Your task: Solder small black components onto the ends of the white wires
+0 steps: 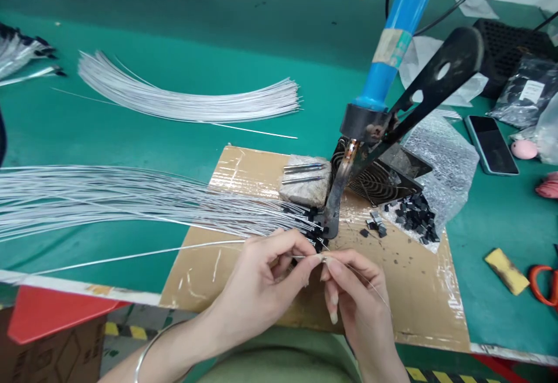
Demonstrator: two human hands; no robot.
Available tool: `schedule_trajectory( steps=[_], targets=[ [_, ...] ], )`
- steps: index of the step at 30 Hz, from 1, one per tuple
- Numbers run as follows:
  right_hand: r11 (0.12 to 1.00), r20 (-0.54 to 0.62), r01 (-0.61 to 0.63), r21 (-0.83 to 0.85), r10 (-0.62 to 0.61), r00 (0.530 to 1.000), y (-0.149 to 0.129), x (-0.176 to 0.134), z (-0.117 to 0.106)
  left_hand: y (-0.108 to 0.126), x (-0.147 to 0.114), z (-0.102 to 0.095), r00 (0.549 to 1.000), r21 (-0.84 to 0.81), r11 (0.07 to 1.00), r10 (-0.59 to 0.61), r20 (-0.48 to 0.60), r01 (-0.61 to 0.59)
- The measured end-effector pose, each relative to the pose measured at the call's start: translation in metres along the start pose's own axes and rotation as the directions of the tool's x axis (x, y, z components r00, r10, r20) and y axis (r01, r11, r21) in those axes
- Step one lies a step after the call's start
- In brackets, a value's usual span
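Note:
My left hand (279, 278) pinches a thin white wire (143, 256) near its right end; the wire trails away to the left. My right hand (360, 290) is closed at thumb and forefinger, its tips meeting those of the left. A very fine strand (370, 284) runs from that pinch across the right hand; the exact contact point is too small to make out. Just beyond my fingers lies a spread of white wires (143, 200) with black pieces (320, 242) at their right ends. Above them, the bent metal tip (335, 203) of a blue-handled soldering iron (387, 52) points down.
Cardboard (209, 278) covers the green table (340, 52). A black metal stand (436, 92) leans over a coil. Small black parts (416, 217) lie on bubble wrap (455, 156). Around are a wire bundle (196, 104), phone (492, 145), yellow sponge (506, 271) and orange-handled scissors (536, 284).

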State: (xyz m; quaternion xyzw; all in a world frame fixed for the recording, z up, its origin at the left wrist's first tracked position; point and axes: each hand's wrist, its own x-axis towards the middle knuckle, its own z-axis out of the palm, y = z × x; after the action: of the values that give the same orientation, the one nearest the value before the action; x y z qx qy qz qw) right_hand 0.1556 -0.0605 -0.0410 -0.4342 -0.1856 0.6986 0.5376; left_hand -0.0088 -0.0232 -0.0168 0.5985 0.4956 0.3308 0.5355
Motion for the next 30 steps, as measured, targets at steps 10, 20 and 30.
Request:
schedule_trajectory(
  steps=[10, 20, 30],
  targets=[
    [0.998, 0.041, -0.063, 0.027, 0.061, 0.997, -0.002, 0.001, 0.0, 0.001, 0.002, 0.003, 0.997, -0.041, 0.997, -0.073, -0.021, 0.072],
    [0.998, -0.029, -0.025, 0.062, 0.027, 0.999, 0.0, 0.004, 0.007, -0.004, -0.004, 0.009, 0.993, 0.065, 0.998, 0.01, -0.119, -0.002],
    [0.999, -0.052, -0.005, 0.046, 0.008, 0.999, -0.003, 0.004, 0.011, -0.005, -0.004, 0.012, 0.98, 0.116, 0.992, 0.077, -0.182, -0.056]
  ],
)
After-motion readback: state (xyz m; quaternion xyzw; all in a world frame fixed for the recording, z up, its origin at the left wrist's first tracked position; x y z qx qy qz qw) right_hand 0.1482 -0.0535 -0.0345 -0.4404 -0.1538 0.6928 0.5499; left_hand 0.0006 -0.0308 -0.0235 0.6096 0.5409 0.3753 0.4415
